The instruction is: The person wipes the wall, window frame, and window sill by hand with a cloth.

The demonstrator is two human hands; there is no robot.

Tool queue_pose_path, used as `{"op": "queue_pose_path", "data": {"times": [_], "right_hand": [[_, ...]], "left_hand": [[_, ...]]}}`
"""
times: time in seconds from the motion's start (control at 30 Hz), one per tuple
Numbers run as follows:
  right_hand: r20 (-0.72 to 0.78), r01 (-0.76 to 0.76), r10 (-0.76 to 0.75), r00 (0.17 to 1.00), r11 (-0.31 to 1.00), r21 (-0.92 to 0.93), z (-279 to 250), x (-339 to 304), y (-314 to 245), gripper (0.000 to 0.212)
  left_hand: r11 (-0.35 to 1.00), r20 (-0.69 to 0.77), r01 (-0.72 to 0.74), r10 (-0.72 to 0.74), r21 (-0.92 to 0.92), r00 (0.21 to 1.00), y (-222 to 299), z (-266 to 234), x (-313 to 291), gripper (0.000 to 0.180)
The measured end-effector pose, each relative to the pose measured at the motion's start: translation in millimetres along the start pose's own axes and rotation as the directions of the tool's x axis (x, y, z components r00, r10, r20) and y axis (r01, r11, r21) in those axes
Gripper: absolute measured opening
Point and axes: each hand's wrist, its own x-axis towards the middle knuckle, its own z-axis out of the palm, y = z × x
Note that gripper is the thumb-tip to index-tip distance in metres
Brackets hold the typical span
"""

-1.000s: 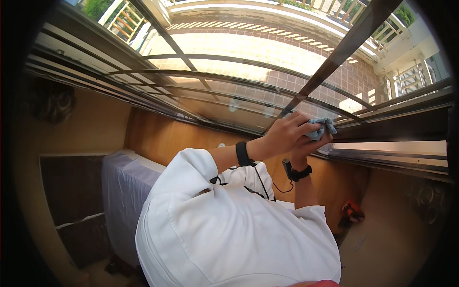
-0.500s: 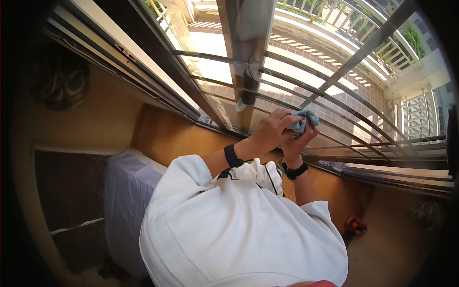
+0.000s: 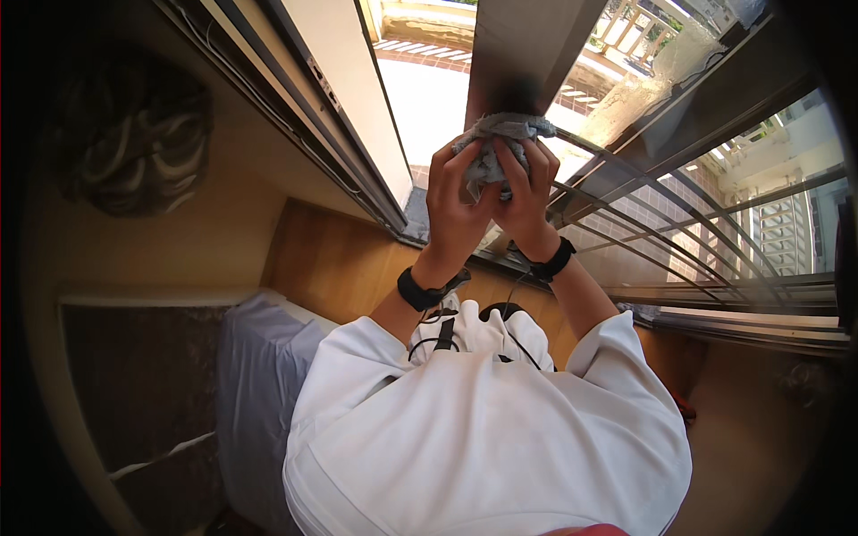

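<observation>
A crumpled blue-grey cloth point(image 3: 511, 132) is bunched between my two hands in front of me. It is pressed to a wide dark upright frame point(image 3: 523, 54) of the glass door. My left hand point(image 3: 454, 196) grips the cloth from its left side, fingers pointing up. From the other side my right hand point(image 3: 529, 192) clasps it, with fingers spread over the folds. The hands meet below the cloth, and part of it shows between them. Each wrist wears a black band.
Dark horizontal bars point(image 3: 643, 210) cross the door's glass at right. A floor track point(image 3: 751, 326) runs below. At left stand a pale door edge point(image 3: 344, 98) and a box-like thing under a lilac cover point(image 3: 268, 393). A balcony railing point(image 3: 635, 36) shows outside.
My hands and the cloth have moved left and up, from the barred glass to the upright frame. The barred panel now stands farther right, and a bright gap shows left of the frame.
</observation>
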Motion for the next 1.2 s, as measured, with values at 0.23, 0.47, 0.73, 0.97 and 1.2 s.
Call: {"op": "queue_pose_path", "data": {"times": [0.23, 0.47, 0.73, 0.97, 1.2], "right_hand": [[0.352, -0.103, 0.077, 0.933, 0.993, 0.058, 40.9, -60.4, -10.7, 0.063], [0.213, -0.111, 0.086, 0.973, 0.988, 0.105, 32.3, -5.7, -28.7, 0.066], [0.245, -0.157, 0.123, 0.962, 0.980, 0.124, 34.2, -0.7, -27.6, 0.068], [0.459, -0.354, 0.239, 0.855, 0.918, 0.181, 53.4, -67.2, -15.2, 0.072], [0.337, -0.237, 0.147, 0.930, 0.940, 0.244, 30.9, -34.8, -14.6, 0.062]], "left_hand": [[0.886, 0.104, 0.464, -0.463, 0.020, 0.880, -53.2, -36.1, -35.9, 0.046], [0.956, 0.145, 0.234, -0.210, -0.175, 0.967, -46.1, -36.3, 34.2, 0.038], [0.844, 0.476, 0.449, -0.278, -0.294, 0.834, -79.9, -40.8, 65.1, 0.028], [0.748, 0.583, 0.650, -0.470, -0.136, 0.663, -147.2, -43.4, -1.8, 0.023], [0.895, 0.418, 0.400, -0.292, -0.196, 0.860, -89.0, -36.6, 44.1, 0.022]]}}
